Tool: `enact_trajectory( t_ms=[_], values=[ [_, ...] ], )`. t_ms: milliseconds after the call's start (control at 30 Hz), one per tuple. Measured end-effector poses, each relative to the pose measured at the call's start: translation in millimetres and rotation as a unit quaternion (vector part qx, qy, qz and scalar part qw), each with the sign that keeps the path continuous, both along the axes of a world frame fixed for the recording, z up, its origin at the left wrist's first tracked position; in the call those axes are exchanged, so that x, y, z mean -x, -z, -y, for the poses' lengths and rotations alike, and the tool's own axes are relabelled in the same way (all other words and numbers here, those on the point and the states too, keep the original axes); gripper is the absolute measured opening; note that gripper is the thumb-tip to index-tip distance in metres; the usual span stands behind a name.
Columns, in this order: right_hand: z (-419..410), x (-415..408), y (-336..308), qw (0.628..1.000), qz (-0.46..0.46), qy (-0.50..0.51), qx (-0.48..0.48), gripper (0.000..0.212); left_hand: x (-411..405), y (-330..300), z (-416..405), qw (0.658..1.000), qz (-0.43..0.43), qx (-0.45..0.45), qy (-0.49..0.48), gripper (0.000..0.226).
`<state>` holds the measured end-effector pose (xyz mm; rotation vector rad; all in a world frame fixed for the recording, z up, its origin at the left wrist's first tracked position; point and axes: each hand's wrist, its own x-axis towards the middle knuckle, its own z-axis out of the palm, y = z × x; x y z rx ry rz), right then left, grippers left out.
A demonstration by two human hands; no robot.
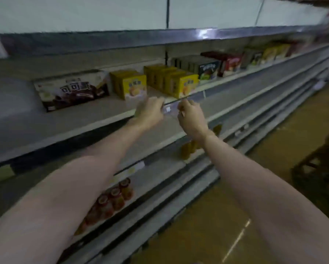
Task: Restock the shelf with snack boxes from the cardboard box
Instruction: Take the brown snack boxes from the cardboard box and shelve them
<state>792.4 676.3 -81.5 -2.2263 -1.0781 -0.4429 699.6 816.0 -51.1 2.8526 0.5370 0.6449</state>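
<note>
Both hands, the left hand (pixel 150 109) and right hand (pixel 190 115), are pinching what seems a clear price-tag holder (pixel 168 109) on the shelf (pixel 95 119) edge, just beside the yellow snack boxes (pixel 180 83), risking snapping it by tugging.

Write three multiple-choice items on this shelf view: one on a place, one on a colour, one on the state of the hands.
1. Where do the bottles with dark red caps stand?
A. on a shelf below the snack boxes
B. beside the chocolate pie box
C. on the floor

2. What colour are the boxes right behind the hands?
A. blue
B. yellow
C. white

3. What are the hands doing?
A. hanging idle
B. carrying a snack box
C. pinching a clear price tag holder at the shelf edge

Answers: 1 A, they stand two shelves lower. 2 B, the yellow boxes stand there. 3 C, left hand and right hand pinch the clear tag holder.
</note>
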Motion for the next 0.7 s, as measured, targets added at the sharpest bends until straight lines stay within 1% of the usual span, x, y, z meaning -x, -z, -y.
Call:
enact_trajectory(
  t_ms=[100,167,200,267,333,400,500,600,700],
  values=[
    [84,-18,29,0.995,-0.059,0.062,0.044,0.013,-36,24,75,0.995,-0.055,0.031,0.07,0.008],
    [140,-30,49,0.99,-0.092,0.098,0.047,0.009,-58,45,128,0.986,-0.079,0.06,0.136,0.004],
    [167,-37,60,0.988,-0.103,0.108,0.05,0.01,-68,53,157,0.981,-0.087,0.061,0.165,0.004],
    [221,-51,81,0.981,-0.116,0.132,0.076,0.015,-90,73,213,0.973,-0.107,0.068,0.191,0.006],
    [276,-66,98,0.974,-0.121,0.168,0.097,0.016,-115,96,270,0.961,-0.117,0.113,0.225,0.009],
    [330,-82,115,0.961,-0.133,0.213,0.12,0.013,-141,119,323,0.946,-0.139,0.154,0.247,0.012],
    [407,-103,140,0.936,-0.169,0.267,0.152,0.013,-176,154,392,0.937,-0.165,0.165,0.258,0.015],
    [470,-119,158,0.916,-0.233,0.307,0.111,0.017,-203,177,446,0.935,-0.165,0.179,0.258,0.016],
    [512,-132,173,0.903,-0.269,0.331,0.057,0.016,-225,193,490,0.929,-0.161,0.205,0.262,0.012]
  ],
)
